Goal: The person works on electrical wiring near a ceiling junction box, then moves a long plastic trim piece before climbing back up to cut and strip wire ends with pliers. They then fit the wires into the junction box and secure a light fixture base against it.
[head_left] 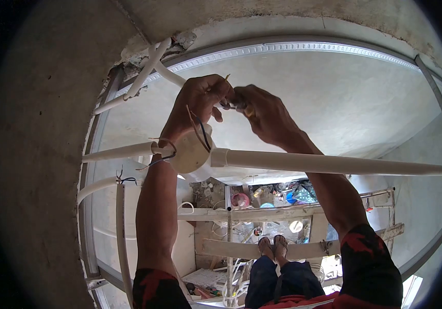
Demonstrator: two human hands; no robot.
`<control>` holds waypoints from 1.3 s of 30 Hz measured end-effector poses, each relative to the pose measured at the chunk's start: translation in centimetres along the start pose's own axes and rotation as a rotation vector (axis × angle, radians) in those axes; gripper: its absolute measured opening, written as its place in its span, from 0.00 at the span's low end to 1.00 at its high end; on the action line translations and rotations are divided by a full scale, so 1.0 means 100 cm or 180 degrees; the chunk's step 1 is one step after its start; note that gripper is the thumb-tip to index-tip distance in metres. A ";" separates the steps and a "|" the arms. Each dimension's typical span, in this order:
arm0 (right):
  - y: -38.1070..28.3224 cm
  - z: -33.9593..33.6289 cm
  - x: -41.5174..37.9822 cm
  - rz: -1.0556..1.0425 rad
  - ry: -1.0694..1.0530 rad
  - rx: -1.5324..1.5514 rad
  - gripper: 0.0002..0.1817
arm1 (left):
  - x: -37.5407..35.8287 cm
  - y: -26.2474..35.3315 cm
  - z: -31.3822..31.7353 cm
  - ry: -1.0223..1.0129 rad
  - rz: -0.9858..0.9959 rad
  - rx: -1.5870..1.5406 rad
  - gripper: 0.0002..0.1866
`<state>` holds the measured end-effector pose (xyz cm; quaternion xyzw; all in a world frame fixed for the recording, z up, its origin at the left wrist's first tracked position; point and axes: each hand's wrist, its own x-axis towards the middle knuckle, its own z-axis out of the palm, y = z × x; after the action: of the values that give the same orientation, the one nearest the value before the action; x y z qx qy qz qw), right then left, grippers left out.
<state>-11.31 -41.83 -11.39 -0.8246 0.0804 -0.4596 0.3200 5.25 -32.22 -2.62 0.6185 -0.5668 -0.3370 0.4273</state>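
Observation:
Overhead, my left hand (200, 98) is closed with the fingertips pinched on a thin wire, whose yellow-brown end (227, 78) sticks up above the thumb. Close beside it, my right hand (267, 113) grips a small tool with a dark metal head and yellow on its handle (250, 110), apparently pliers; its jaws are mostly hidden between the hands. Under my left wrist hangs a round white junction box (190, 154). Brown and dark blue wires (204, 133) come out of it, some bent up by my wrist, others (164, 157) trailing to the left.
A white conduit pipe (334, 162) runs rightward from the box; another (120, 152) enters from the left. Metal ceiling channel (283, 47) curves behind. Far below, my feet (272, 247) stand on a narrow scaffold plank (241, 249), above a cluttered floor with buckets (240, 200).

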 end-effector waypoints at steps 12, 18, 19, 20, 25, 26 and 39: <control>0.001 -0.011 0.010 0.1130 -0.0659 -0.0394 0.17 | 0.001 -0.007 0.009 0.0178 0.0105 0.0996 0.21; 0.002 -0.011 0.012 0.1405 -0.0763 -0.0312 0.16 | 0.003 -0.011 0.009 0.0179 -0.0021 0.1132 0.20; 0.001 -0.011 0.012 0.1410 -0.0765 -0.0316 0.16 | 0.004 -0.012 0.009 0.0175 -0.0022 0.1126 0.20; 0.000 -0.011 0.012 0.1282 -0.0735 -0.0425 0.15 | 0.004 -0.013 0.009 0.0138 -0.0034 0.1223 0.20; -0.008 -0.008 0.012 0.1040 -0.0536 -0.0790 0.12 | 0.006 -0.016 0.008 0.0115 -0.0091 0.1538 0.19; -0.012 -0.009 0.014 0.1261 -0.0646 -0.0874 0.13 | 0.007 -0.022 0.008 0.0155 0.0043 0.1524 0.19; -0.008 -0.021 0.015 0.1959 -0.0811 0.0075 0.27 | 0.001 -0.022 0.041 0.0608 0.0978 0.2372 0.32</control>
<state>-12.31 -42.79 -9.09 -0.8087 0.2797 -0.2356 0.4608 2.51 -32.93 -6.28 0.6675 -0.6936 0.0179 0.2702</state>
